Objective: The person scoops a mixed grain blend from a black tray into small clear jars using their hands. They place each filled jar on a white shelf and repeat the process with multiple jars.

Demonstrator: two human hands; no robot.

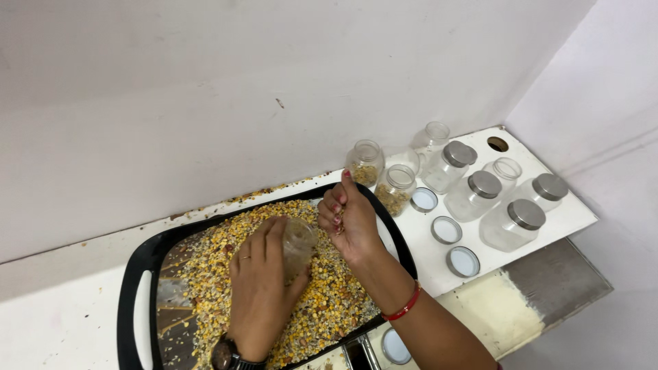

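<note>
White wall fills the upper half of the view, meeting a white counter (62, 308) in a corner at the right. On the counter lies a black tray (137, 274) heaped with mixed grain (322, 308) — mostly yellow, with darker bits among it; its lower edge is cut off by the frame.

The left hand (264, 288), a ring on one finger and a watch at the wrist, is wrapped around a small clear jar (298, 243) held over the heap; the palm hides most of the jar, so what is in it is hard to make out. The right hand (346, 219), a red bangle (404, 305) on its wrist, is curled nearly closed just beside the jar's mouth, fingertips pinched together on a few grains — how many cannot be told.

Behind the tray stand two open jars (380, 178) partly filled with grain, touching each other. Further right is a cluster of empty clear jars (480, 195), four with grey lids on, the others open. Three loose lids (445, 229) lie upturned in a row near the tray's right end; a fourth lid (396, 346) shows beside the right forearm at the bottom. A round hole (497, 144) sits in the counter's far corner.
</note>
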